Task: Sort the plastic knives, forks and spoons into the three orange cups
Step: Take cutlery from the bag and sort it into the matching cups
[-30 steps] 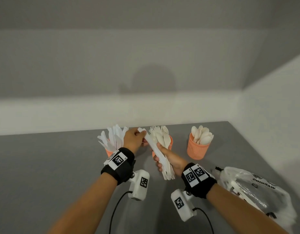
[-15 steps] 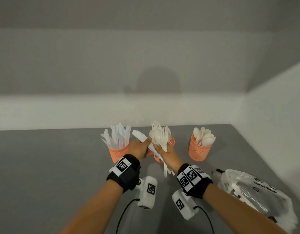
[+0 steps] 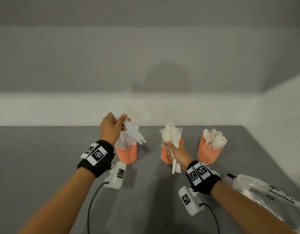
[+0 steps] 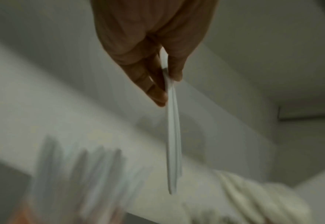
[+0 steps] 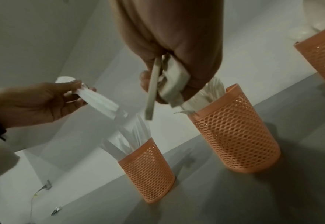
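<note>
Three orange mesh cups stand in a row on the grey table: the left cup (image 3: 126,153) (image 5: 148,171) with knives, the middle cup (image 3: 164,156) (image 5: 234,133) with forks, the right cup (image 3: 209,152) (image 5: 322,51) with spoons. My left hand (image 3: 112,127) (image 4: 163,78) (image 5: 48,100) pinches a few white knives (image 3: 134,132) (image 4: 174,144) (image 5: 100,101), raised and slanted above the left cup. In front of the middle cup, my right hand (image 3: 175,152) (image 5: 169,78) grips a bundle of forks and spoons (image 3: 171,137) (image 5: 167,84).
A clear plastic bag (image 3: 267,196) with more cutlery lies at the right front of the table. White walls close the table at the back and right. Cables run from the wrist cameras across the front of the table.
My left hand drew the knives out of the right hand's bundle and lifted them left, above the knife cup. The right hand stayed by the middle cup, now holding forks and spoons.
</note>
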